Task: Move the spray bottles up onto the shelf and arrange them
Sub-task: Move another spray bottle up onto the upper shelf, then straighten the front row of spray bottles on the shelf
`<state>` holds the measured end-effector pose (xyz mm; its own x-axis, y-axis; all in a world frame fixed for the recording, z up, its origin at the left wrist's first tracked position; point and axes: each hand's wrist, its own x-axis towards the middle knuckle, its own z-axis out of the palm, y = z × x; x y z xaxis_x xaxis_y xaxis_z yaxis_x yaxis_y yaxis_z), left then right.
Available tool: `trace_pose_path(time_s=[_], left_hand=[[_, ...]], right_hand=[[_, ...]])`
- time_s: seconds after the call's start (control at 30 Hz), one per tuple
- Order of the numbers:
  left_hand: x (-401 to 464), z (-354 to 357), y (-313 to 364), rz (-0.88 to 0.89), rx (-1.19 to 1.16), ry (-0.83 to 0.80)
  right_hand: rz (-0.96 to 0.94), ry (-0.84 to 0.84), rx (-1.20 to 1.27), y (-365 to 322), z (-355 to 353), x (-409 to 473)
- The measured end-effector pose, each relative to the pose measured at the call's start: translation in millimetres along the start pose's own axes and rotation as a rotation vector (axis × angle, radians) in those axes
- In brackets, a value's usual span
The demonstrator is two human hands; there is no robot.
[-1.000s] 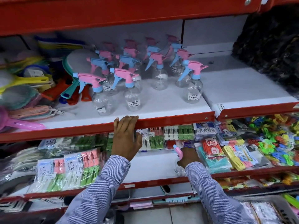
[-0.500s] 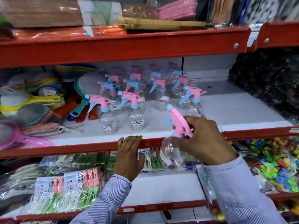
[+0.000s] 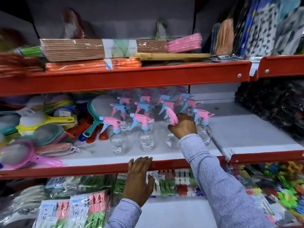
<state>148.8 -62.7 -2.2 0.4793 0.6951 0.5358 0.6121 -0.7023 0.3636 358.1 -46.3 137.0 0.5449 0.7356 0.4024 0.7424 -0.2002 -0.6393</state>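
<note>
Several clear spray bottles with pink and blue trigger heads stand in rows on the white middle shelf [image 3: 92, 155]. My right hand [image 3: 183, 125] grips the neck of a pink-headed spray bottle [image 3: 171, 118] in the front row, its clear body [image 3: 171, 142] resting at shelf level between a pink-headed bottle [image 3: 146, 139] on its left and another [image 3: 204, 127] on its right. A further front bottle [image 3: 117, 143] stands at the left end. My left hand [image 3: 139, 176] lies flat against the red front edge of the shelf, fingers apart, holding nothing.
Coloured strainers and swatters [image 3: 37, 127] pile up left of the bottles. The right half of the shelf [image 3: 243, 129] is bare white. Packs of clothes pegs [image 3: 74, 209] fill the shelf below. Stacked mats [image 3: 85, 50] lie on the red shelf above.
My right hand lifted the pink-headed bottle from the lower shelf up over the red edge and brought it into the front row. My left hand stayed on the shelf edge. The camera tilted upward.
</note>
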Motion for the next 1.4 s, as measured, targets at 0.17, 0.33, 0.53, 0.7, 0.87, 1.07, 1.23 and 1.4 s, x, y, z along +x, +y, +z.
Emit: trace_pose_path(time_s=[0.17, 0.33, 0.53, 0.7, 0.87, 1.07, 1.23, 1.4], left_hand=[[-0.7, 0.8, -0.8, -0.006, -0.009, 0.008], [-1.2, 2.4, 0.1, -0.010, -0.012, 0.019], [-0.9, 3.6, -1.5, -0.006, -0.024, 0.017], [-0.6, 3.5, -1.9, -0.021, -0.010, 0.002], [-0.7, 4.6, -2.5, -0.022, 0.003, -0.020], [14.6, 3.3, 20.9, 0.002, -0.164, 0.081], [67.8, 12.5, 63.1, -0.138, -0.302, -0.010], [108.3, 29.6, 72.4, -0.290, -0.348, -0.101]], right_hand=[[0.003, 0.085, 0.058, 8.3, 8.5, -6.0], [0.007, 0.128, 0.125, 11.7, 10.6, -6.1], [0.099, 0.147, 0.300, 13.0, 12.0, -6.4], [0.126, 0.129, 0.339, 9.5, 11.9, -4.9], [0.088, 0.097, 0.382, 19.2, 8.0, -11.2], [0.060, 0.096, 0.278, 53.0, -20.3, -50.8], [0.097, -0.078, 0.188, 81.6, -5.1, -49.7], [0.057, -0.211, 0.181, 86.5, 7.1, -36.1]])
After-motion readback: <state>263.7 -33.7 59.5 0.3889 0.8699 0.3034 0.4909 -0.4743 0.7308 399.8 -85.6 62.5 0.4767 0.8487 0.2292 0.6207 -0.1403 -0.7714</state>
